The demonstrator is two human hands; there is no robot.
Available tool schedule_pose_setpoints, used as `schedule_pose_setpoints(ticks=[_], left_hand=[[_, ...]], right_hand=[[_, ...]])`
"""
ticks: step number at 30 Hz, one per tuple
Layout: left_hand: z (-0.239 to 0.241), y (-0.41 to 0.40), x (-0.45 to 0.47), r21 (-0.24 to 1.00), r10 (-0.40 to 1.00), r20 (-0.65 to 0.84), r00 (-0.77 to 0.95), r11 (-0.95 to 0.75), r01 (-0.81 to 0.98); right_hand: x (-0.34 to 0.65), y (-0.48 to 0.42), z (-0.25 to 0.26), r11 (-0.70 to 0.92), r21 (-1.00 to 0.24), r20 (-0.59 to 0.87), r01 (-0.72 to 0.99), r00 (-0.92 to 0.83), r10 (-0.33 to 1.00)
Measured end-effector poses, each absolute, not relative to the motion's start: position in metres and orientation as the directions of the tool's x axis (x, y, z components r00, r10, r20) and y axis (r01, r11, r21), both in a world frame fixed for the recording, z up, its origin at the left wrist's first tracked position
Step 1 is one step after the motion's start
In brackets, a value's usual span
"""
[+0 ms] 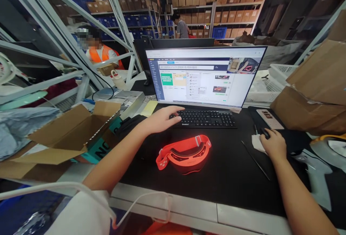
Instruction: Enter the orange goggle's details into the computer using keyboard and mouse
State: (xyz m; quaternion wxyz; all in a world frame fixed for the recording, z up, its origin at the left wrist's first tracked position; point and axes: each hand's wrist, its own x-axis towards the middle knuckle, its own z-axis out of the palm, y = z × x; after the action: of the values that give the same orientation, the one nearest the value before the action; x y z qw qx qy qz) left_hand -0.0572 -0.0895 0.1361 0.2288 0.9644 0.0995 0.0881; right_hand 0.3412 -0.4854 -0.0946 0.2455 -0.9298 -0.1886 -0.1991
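Observation:
My left hand lies with its fingers stretched over the left end of a black keyboard. My right hand is curled over a black mouse on the black desk mat. A pair of orange-red ski goggles with a strap lies on the mat between my arms, in front of the keyboard. Behind the keyboard, a monitor shows a web page with small product pictures.
An open cardboard box sits at the left. Stacked flat cartons and a white basket stand at the right. A thin black pen lies on the mat. A person in an orange vest sits behind the metal frame; another stands by the shelves.

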Motion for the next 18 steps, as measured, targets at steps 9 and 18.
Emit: schedule_pose_setpoints(ticks=[9,18], left_hand=[[0.162,-0.172,-0.112,0.626,-0.315,0.668,0.674,-0.252,-0.738],[0.148,-0.171,-0.107,0.717,-0.443,0.607,0.66,-0.053,-0.695]], right_hand=[[0.348,-0.488,-0.094,-0.829,-0.336,0.445,0.446,0.851,0.278],[0.345,-0.49,-0.086,-0.84,-0.325,0.429,0.435,0.859,0.28]])
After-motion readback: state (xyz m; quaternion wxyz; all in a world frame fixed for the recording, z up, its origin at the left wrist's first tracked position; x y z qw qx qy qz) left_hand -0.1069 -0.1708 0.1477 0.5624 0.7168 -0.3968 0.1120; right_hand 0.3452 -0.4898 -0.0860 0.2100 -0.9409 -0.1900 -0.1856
